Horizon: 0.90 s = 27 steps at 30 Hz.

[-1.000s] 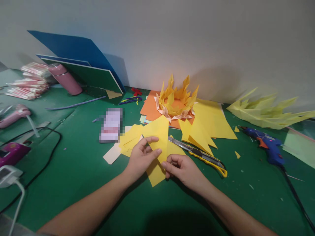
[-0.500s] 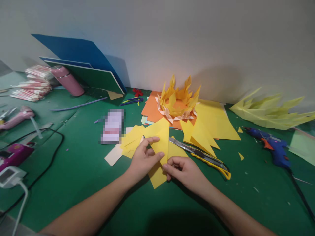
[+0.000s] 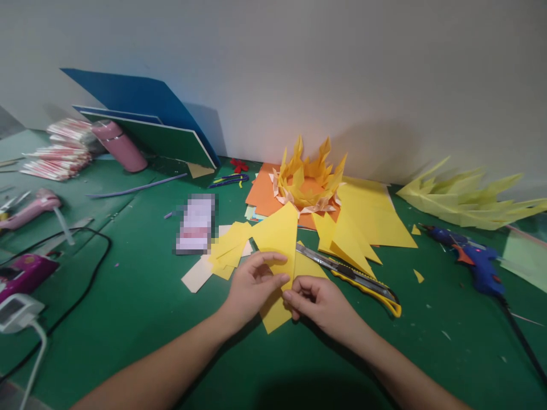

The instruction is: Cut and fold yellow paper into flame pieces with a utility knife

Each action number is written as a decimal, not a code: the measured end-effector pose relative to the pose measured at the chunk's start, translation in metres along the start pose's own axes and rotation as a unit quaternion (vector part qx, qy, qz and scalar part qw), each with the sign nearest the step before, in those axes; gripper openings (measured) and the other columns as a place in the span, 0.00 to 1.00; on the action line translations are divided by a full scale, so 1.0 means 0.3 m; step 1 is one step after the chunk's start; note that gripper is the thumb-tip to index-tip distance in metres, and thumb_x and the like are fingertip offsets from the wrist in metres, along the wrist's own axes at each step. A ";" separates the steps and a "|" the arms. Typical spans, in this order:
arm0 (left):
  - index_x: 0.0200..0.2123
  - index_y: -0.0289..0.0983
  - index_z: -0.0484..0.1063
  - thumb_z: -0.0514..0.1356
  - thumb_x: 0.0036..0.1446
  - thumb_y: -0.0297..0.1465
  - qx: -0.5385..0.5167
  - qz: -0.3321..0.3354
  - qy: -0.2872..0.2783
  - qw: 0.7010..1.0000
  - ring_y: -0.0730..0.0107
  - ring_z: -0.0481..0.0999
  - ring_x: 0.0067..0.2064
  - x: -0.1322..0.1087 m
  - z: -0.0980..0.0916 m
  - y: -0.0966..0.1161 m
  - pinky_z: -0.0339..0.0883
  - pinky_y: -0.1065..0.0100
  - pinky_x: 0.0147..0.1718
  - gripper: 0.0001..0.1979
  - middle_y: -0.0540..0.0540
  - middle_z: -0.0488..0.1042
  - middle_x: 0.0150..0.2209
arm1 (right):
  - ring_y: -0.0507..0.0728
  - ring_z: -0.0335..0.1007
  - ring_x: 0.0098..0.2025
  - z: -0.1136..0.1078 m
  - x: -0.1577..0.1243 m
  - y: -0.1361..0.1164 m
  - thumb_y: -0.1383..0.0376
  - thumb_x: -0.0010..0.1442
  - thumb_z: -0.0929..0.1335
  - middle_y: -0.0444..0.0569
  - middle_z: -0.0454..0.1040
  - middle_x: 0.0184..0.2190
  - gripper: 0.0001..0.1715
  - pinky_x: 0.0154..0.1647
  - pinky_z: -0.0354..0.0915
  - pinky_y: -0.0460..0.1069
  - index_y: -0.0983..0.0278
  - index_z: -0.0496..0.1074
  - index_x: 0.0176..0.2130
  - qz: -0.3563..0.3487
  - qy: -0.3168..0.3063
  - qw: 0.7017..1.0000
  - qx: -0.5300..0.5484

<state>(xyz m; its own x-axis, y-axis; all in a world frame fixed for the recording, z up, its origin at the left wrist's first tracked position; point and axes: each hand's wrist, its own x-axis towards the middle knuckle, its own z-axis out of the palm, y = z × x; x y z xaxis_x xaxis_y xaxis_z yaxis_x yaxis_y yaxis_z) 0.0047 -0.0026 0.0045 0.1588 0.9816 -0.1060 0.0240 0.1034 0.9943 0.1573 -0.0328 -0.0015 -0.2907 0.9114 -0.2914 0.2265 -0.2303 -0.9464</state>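
Observation:
My left hand (image 3: 255, 287) grips a folded sheet of yellow paper (image 3: 278, 232), with its thumb and fingers curled at the paper's side. At the right edge of the sheet, my right hand (image 3: 319, 299) pinches the paper between thumb and forefinger. A utility knife (image 3: 356, 280) with a yellow frame and its blade out lies just right of the hands. Cut yellow pieces (image 3: 231, 245) lie to the left, over pale strips. Behind the hands stands an orange and yellow folded-paper ring (image 3: 310, 176) with flame-like points. Folded yellow paper pieces (image 3: 346, 239) rest beyond the knife.
A blue glue gun (image 3: 478, 259) and a pale yellow pointed paper piece (image 3: 474, 196) are at the right. A blurred phone (image 3: 196, 224) lies left of centre. Further left are a pink bottle (image 3: 119, 146), a pink glue gun (image 3: 36, 208) and a black cord (image 3: 109, 245). Boards (image 3: 149, 134) lean on the wall.
The view has shifted slightly, so most things sit a little lower. Both hands keep hold of the yellow paper, whose top has tipped slightly to the right.

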 end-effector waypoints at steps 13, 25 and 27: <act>0.37 0.35 0.76 0.65 0.41 0.30 0.043 -0.015 0.023 0.999 0.80 0.59 0.21 -0.004 0.005 -0.003 0.57 0.74 0.19 0.16 0.52 0.66 0.27 | 0.51 0.61 0.21 0.001 -0.001 0.005 0.49 0.55 0.65 0.42 0.66 0.16 0.22 0.26 0.59 0.46 0.62 0.63 0.22 -0.011 -0.016 1.000 -0.012; 0.34 0.40 0.76 0.62 0.41 0.23 0.252 0.034 -0.075 0.964 0.75 0.65 0.24 0.014 -0.035 0.020 0.63 0.72 0.24 0.14 0.52 0.68 0.28 | 0.49 0.56 0.19 0.002 -0.006 0.014 0.52 0.50 0.70 0.41 0.68 0.17 0.18 0.20 0.53 0.44 0.63 0.68 0.23 -0.025 -0.010 0.998 -0.055; 0.35 0.40 0.76 0.62 0.41 0.22 0.278 0.038 -0.082 0.956 0.73 0.66 0.25 0.010 -0.042 0.022 0.63 0.71 0.25 0.14 0.52 0.69 0.28 | 0.49 0.57 0.19 0.000 -0.010 0.017 0.55 0.55 0.68 0.42 0.69 0.18 0.15 0.20 0.55 0.45 0.62 0.68 0.24 -0.069 0.022 0.994 -0.084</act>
<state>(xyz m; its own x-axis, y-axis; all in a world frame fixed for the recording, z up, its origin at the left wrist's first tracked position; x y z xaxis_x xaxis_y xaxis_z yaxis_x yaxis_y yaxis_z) -0.0072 0.0032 0.0109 0.3330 0.9396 -0.0794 0.5194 -0.1125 0.8471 0.1593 -0.0367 -0.0055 -0.2899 0.9452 -0.1500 0.3401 -0.0447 -0.9393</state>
